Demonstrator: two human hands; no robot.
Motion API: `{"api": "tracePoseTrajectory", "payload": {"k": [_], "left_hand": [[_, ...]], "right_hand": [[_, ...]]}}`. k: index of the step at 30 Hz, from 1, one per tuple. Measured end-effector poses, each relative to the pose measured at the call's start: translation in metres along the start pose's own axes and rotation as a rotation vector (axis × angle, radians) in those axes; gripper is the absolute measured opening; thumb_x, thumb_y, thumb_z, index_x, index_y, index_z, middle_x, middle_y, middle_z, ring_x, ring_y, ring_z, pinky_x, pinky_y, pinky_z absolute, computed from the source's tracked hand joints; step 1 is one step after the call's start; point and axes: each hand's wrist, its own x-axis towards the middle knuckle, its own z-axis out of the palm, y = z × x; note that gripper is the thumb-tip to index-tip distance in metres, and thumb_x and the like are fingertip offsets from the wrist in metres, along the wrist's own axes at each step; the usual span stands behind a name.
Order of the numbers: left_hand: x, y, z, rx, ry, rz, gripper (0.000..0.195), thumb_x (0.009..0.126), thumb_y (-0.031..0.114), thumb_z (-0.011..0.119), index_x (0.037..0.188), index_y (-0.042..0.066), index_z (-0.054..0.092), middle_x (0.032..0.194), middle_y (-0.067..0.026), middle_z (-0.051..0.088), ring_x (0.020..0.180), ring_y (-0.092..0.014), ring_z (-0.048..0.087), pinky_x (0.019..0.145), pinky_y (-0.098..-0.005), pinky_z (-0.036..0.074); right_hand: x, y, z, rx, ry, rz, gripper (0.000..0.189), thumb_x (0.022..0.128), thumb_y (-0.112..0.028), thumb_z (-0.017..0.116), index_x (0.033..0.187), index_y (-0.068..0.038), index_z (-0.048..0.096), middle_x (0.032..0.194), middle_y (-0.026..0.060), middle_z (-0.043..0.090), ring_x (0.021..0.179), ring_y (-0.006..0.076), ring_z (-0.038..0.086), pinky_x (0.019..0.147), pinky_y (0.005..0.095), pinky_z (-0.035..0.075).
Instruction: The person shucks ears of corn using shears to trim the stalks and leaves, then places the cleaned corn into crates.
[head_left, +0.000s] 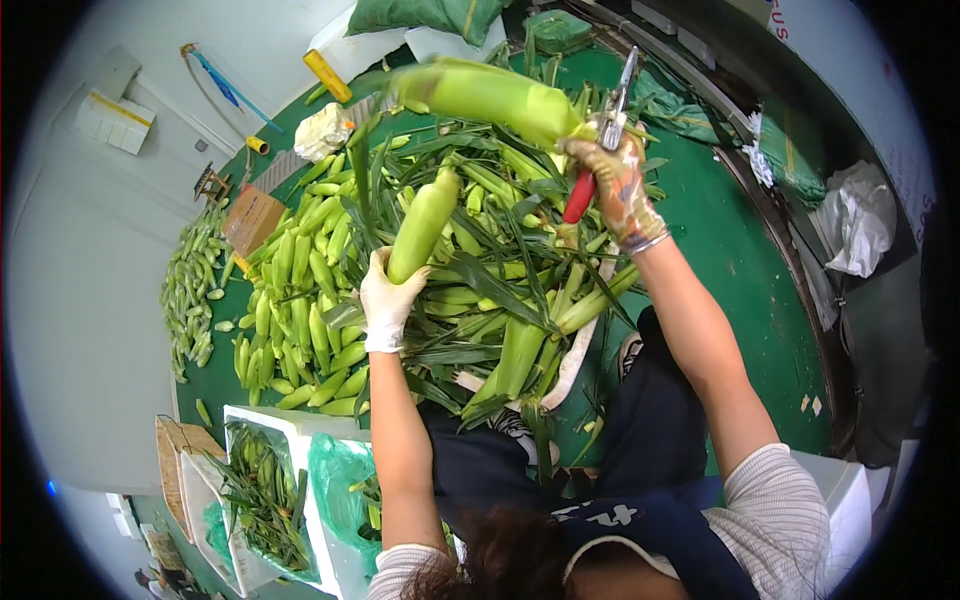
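Note:
My left hand (391, 300), in a white glove, grips the lower end of a green ear of corn in its husk (422, 225), tilted upward. In a patterned glove, my right hand (619, 184) is closed around red-handled pruning shears (613, 124) with their metal blades pointing up. A larger corn piece in green husk (487, 97) extends leftward from the right hand's fingers, blurred at its far end. Whether those fingers hold it or only touch it, I cannot tell. Below both hands lies a heap of corn leaves and stalks (487, 292).
Husked-on corn ears (300, 277) are piled left of the heap. A cardboard box (253, 220) stands beyond them, near smaller ears (191, 285) along the wall. White foam boxes (300, 427) with leaves and green bags sit at lower left. Green sacks (787, 154) lie along the right side.

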Motion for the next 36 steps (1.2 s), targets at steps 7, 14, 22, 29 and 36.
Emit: {"api": "tracePoseTrajectory", "payload": {"k": [7,14,22,29,36], "left_hand": [[-0.001,0.004,-0.035,0.327,-0.308,-0.025,0.048,0.058,0.027,0.078,0.102,0.012,0.063,0.092,-0.0115,0.068,0.083,-0.027,0.066,0.077,-0.0343,0.051],[0.006,0.079,-0.011,0.506,-0.276,0.575,0.056,0.059,0.023,0.08,0.11,0.014,0.06,0.103,-0.0065,0.062,0.099,-0.026,0.056,0.097,-0.0372,0.034],[-0.018,0.083,0.049,-0.525,-0.058,-0.256,0.053,0.08,0.025,0.073,0.118,-0.002,0.048,0.113,-0.0122,0.054,0.097,-0.017,0.053,0.083,-0.0317,0.046],[-0.022,0.07,0.041,-0.695,-0.322,-0.274,0.042,0.083,0.01,0.066,0.12,-0.002,0.048,0.106,-0.0077,0.06,0.09,-0.014,0.057,0.081,-0.0267,0.047],[-0.015,0.047,0.011,-0.622,-0.57,-0.397,0.042,0.082,0.009,0.059,0.122,-0.001,0.049,0.1,-0.0084,0.061,0.084,-0.016,0.059,0.077,-0.0284,0.049]], "right_hand": [[0.001,0.022,0.01,-1.723,-0.126,-0.043,0.071,0.066,-0.048,0.075,0.103,0.006,0.048,0.09,0.0259,0.059,0.083,0.036,0.062,0.073,0.0404,0.052],[-0.05,0.055,0.018,-1.253,-0.673,0.116,0.075,0.062,-0.043,0.079,0.107,0.002,0.04,0.092,0.024,0.06,0.089,0.0367,0.06,0.078,0.0412,0.05],[-0.086,0.091,0.019,-0.085,-0.059,0.438,0.058,0.068,-0.026,0.083,0.105,0.001,0.048,0.094,0.0097,0.063,0.085,0.0161,0.057,0.079,0.0284,0.049],[-0.096,0.055,0.015,-0.769,-0.598,0.322,0.075,0.065,-0.046,0.078,0.112,0.002,0.045,0.092,0.0145,0.058,0.084,0.0203,0.054,0.077,0.032,0.046],[-0.064,0.05,-0.006,-0.788,-0.744,0.532,0.064,0.066,-0.043,0.076,0.101,0.002,0.047,0.09,0.0122,0.056,0.083,0.0186,0.052,0.075,0.031,0.044]]}}
